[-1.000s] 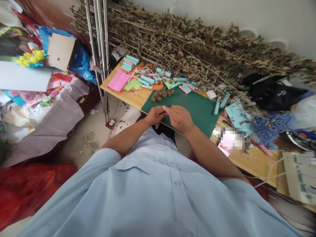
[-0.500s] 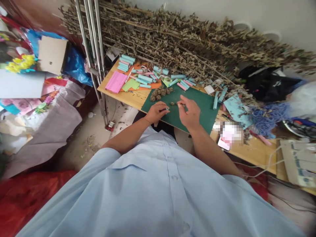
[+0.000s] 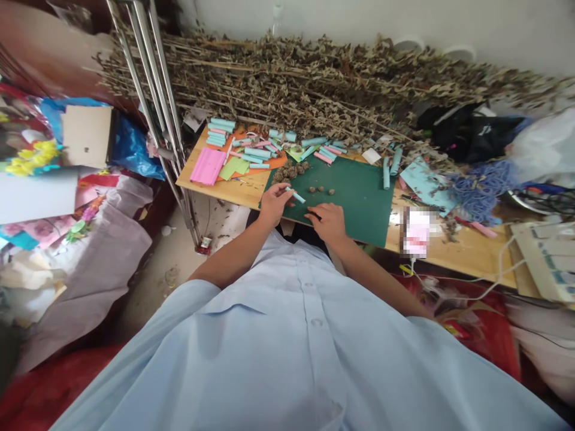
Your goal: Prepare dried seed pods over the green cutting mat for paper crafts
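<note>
My left hand (image 3: 275,202) pinches a short light-blue paper roll (image 3: 295,194) at the left part of the green mat (image 3: 359,203). Close to the mat's front edge, my right hand (image 3: 329,220) has its fingers drawn together; anything between them is too small to make out. Just beyond the hands lie three small brown balls (image 3: 320,189) in a loose row. Behind my left hand is a pile of brown dried clumps (image 3: 288,172).
Blue and pink paper rolls (image 3: 258,152) and pink paper (image 3: 208,166) lie along the table's left and back. Dried leafy stalks (image 3: 314,78) stretch behind. Metal poles (image 3: 155,78) stand at left. A phone (image 3: 417,233) with a cable and blue string (image 3: 478,191) are at right.
The blue roll in my left hand now points out toward the right. My right hand has moved down to the mat's front edge, away from the small balls. The camera view has shifted slightly.
</note>
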The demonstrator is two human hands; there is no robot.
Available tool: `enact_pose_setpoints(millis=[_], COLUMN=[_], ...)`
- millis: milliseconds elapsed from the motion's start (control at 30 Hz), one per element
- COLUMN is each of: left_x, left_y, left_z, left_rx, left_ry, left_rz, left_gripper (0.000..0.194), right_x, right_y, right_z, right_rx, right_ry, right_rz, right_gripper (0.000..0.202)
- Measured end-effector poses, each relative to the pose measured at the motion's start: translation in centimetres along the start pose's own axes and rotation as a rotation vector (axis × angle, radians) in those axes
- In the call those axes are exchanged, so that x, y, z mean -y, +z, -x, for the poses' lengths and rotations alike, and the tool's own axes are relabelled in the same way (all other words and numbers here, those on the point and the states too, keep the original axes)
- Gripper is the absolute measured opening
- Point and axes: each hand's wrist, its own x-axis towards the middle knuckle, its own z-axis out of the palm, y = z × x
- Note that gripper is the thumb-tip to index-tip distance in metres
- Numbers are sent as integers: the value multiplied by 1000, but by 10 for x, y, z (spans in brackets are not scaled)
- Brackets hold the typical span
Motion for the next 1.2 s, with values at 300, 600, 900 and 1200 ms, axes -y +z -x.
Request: enact_pose_setpoints(millis=[300,600,900,1200], left_x=[-17,-13,-19,-29], left_y=[-10,-2,-17,-23], left_z=[5,13,18,12], left_rx=[25,60,96,177], left_ry=[-159,-99,-156,-242], left_rz=[143,154,300,339], left_gripper=[44,49,51,48], right_x=[9,44,64,69], right_y=[3,21,1,-18], right_z=[-28,-30,-39,-48], right_rx=[-141,-239,-182,-20], right_ry=[128,407,539,708], right_rz=[-255,-740,-953,-1141], right_gripper=[33,49,42,49])
